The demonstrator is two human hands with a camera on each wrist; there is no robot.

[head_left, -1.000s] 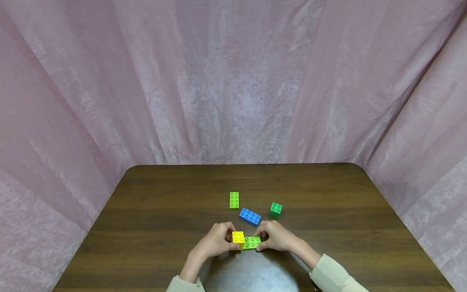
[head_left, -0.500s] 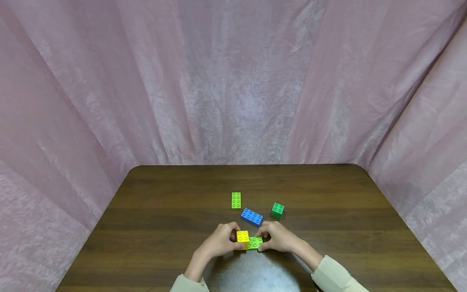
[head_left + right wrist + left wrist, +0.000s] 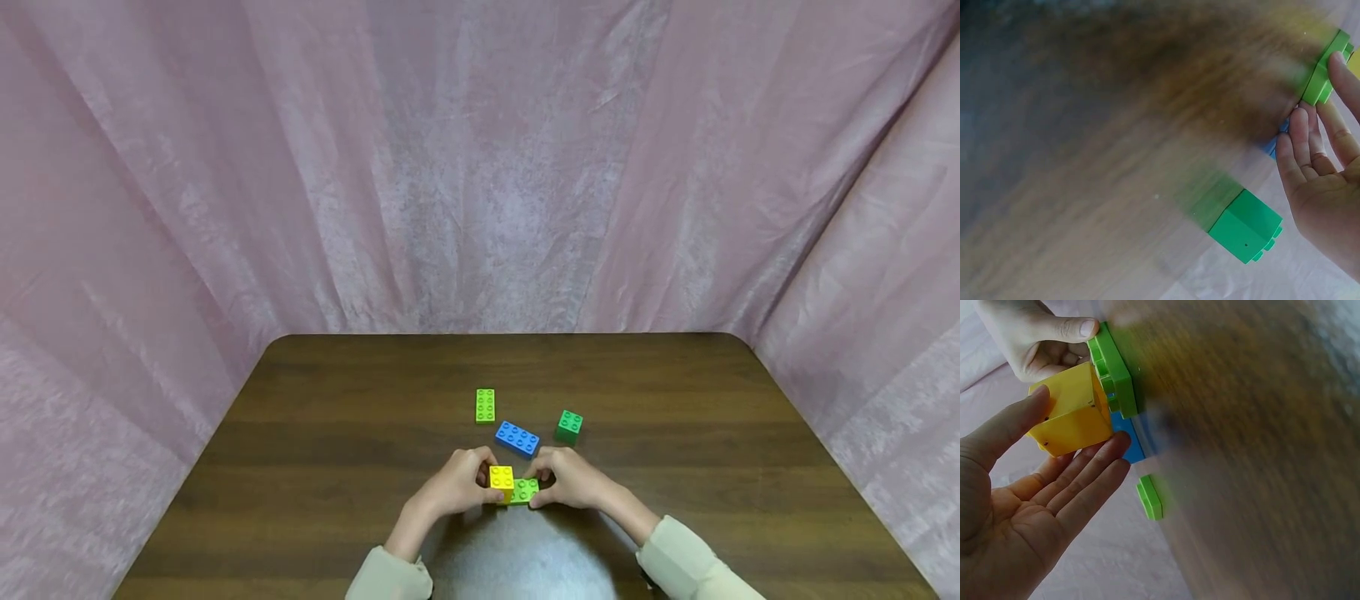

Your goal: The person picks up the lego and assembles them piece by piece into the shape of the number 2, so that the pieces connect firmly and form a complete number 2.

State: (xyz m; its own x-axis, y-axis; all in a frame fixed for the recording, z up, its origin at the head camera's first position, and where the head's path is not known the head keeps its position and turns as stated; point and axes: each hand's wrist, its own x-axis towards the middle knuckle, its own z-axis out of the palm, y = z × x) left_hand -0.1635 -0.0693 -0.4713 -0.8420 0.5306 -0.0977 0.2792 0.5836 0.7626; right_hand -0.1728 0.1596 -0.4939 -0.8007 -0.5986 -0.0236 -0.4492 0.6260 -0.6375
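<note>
In the head view my left hand (image 3: 459, 483) grips a yellow two-by-two brick (image 3: 501, 477) between thumb and fingers. The brick sits over the left part of a light green, thin building brick (image 3: 526, 491) on the table. The left wrist view has the yellow brick (image 3: 1071, 406) tilted against the studs of the light green brick (image 3: 1124, 387); whether it is pressed fully on, I cannot tell. My right hand (image 3: 572, 481) pinches the light green brick's right end, thumb at the near side. In the right wrist view that thumb lies along the light green brick (image 3: 1321, 75).
Just beyond the hands lies a blue two-by-four brick (image 3: 517, 438). Behind it is another light green brick (image 3: 485, 406), and a dark green two-by-two brick (image 3: 569, 426) stands to the right. The brown wooden table (image 3: 337, 400) ends at a pink curtain (image 3: 480, 167).
The left hand has slid the yellow brick rightward over the light green brick, covering more of its studs. The right hand keeps its hold there. The head view has shifted slightly.
</note>
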